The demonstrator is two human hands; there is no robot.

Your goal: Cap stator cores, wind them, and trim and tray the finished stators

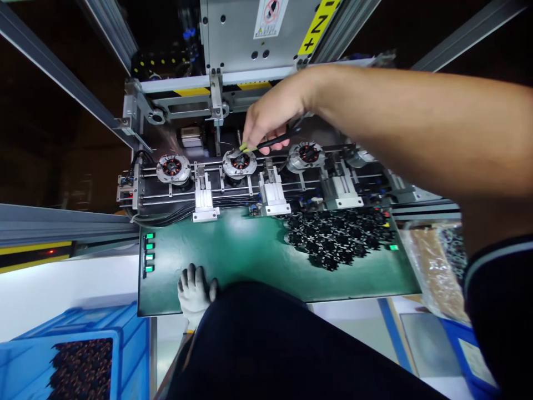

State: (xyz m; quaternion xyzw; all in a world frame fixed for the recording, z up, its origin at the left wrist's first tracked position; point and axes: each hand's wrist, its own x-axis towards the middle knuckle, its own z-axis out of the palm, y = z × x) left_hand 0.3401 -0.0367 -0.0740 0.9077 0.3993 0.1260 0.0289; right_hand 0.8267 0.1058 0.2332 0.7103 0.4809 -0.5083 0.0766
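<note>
My right hand (pixel 270 119), bare, is closed round a pair of pliers (pixel 272 141) with dark handles and a yellow-green part near the head. Their metal tip is over a round silver fixture (pixel 251 166) holding a motor stator (pixel 240 161) with copper windings; I cannot tell whether it touches. Similar fixtures with stators stand to the left (pixel 174 166) and right (pixel 308 153). My left hand (pixel 194 294), in a pale glove, lies flat with fingers apart on the front left of the green table (pixel 245 250).
Silver clamp blocks (pixel 204 197) stand along the rails. Many small black parts (pixel 337 236) are heaped at the table's right. A blue crate (pixel 129 344) of copper-wound parts is at lower left. Plastic bags (pixel 435 261) lie at right. Metal posts (pixel 58 66) frame the machine.
</note>
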